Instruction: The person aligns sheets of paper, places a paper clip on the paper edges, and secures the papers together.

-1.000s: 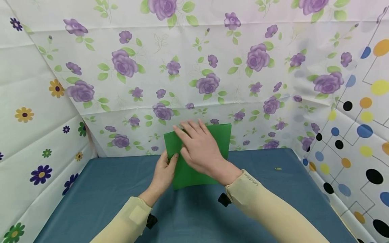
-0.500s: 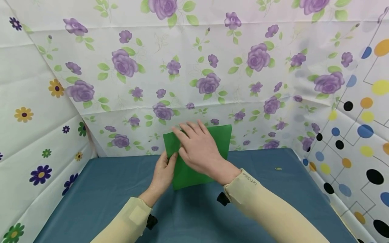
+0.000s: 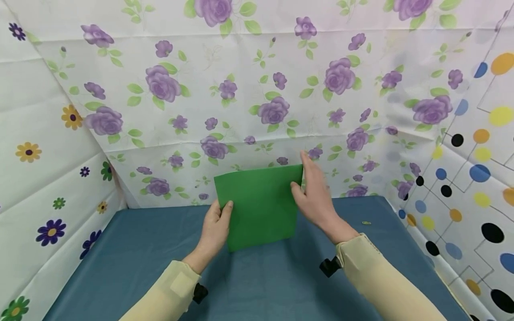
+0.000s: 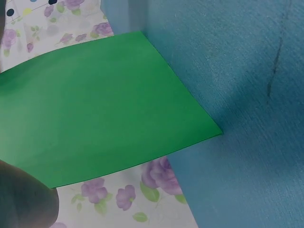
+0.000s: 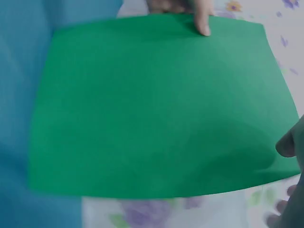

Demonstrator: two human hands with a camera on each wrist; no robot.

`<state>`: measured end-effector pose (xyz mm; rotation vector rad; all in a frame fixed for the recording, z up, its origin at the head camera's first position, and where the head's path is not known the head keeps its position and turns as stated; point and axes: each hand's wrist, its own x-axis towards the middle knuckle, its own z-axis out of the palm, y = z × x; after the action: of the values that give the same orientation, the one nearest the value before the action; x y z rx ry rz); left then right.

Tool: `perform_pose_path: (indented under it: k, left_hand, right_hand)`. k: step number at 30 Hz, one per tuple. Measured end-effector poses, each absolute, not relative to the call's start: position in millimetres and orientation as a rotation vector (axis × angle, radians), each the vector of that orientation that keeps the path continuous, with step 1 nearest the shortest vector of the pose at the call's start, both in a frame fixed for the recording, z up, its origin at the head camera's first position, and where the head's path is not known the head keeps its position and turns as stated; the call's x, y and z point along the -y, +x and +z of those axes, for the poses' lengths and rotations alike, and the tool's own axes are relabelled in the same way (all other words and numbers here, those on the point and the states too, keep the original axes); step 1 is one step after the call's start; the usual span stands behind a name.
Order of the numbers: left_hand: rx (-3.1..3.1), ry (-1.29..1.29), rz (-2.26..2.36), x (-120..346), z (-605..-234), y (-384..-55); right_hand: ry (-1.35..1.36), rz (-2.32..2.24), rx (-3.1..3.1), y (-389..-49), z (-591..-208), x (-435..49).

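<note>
A green sheet of paper (image 3: pixel 261 205) stands upright, leaning slightly back, with its lower edge close over the blue-covered table. At its left edge, my left hand (image 3: pixel 214 229) pinches it, thumb on the near face and the other fingers behind. That thumb (image 5: pixel 203 23) shows at the top of the right wrist view. My right hand (image 3: pixel 317 196) is at the upper right edge, its fingers straight and pointing up, thumb apart and overlapping the near face. In the left wrist view the sheet's lower corner (image 4: pixel 209 130) reaches over the blue cloth.
A small yellow paper clip (image 3: pixel 366 223) lies on the blue table cover (image 3: pixel 160 240) to the right. Behind hangs a rose-patterned cloth (image 3: pixel 241 111). A daisy-printed cloth (image 3: pixel 36 187) borders the left side, and a dotted cloth (image 3: pixel 478 178) the right.
My right hand has moved right, from across the sheet's face to its right edge, uncovering the green surface. The left hand keeps its grip in nearly the same place.
</note>
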<state>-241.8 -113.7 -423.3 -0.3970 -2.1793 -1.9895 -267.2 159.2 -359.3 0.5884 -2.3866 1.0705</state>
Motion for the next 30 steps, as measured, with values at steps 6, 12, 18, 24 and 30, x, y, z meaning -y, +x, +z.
perform_pose_path:
  k: [6,12,18,24,30]
  left_hand:
    - [2.17,-0.394,-1.988,112.4,-425.3,-242.8]
    - [2.163,-0.405,-2.013,111.0,-432.1,-245.1]
    - [2.161,-0.419,-1.996,109.5,-434.2,-246.8]
    - [2.164,-0.42,-1.995,108.5,-435.9,-247.9]
    - [2.198,-0.356,-1.971,108.1,-431.8,-247.9]
  right_hand:
    - [0.41,1.953,2.332,-268.0,-391.9,-160.1]
    - [0.218,2.038,2.347,-264.7,-419.0,-156.8]
    - [0.184,2.033,2.303,-258.2,-427.0,-156.1]
    - [0.219,2.068,2.277,-254.1,-430.1,-156.4]
    - [0.239,2.039,2.269,-251.7,-427.5,-158.4]
